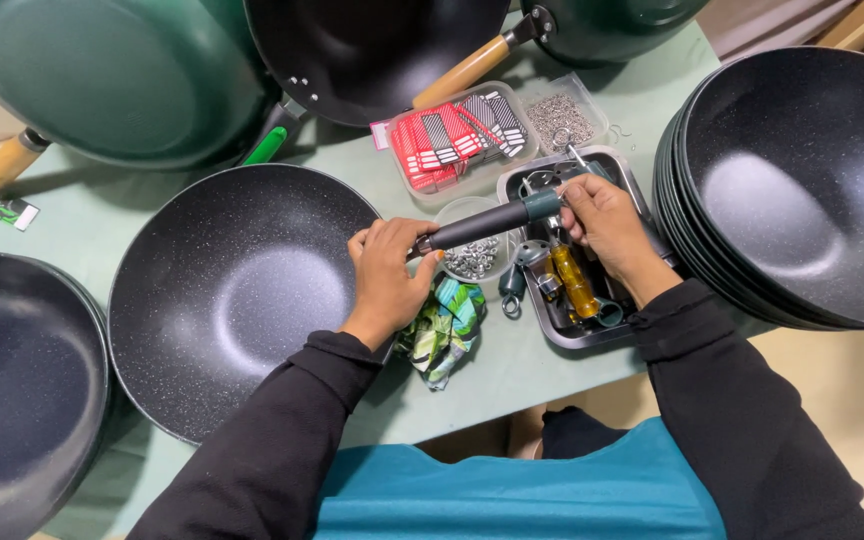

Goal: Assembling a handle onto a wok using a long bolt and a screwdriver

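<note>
Head view: my left hand (389, 283) and right hand (607, 218) clench the dark handle (487, 222) against the speckled wok (237, 295); not yet fastened.

This looks like a cookware assembly workshop: a green tabletop (652, 95) crowded with stacked speckled woks (792, 180), loose handles, a metal tray of tools (577, 335), a tub of screws (472, 258) and packed tags (457, 135).
</note>
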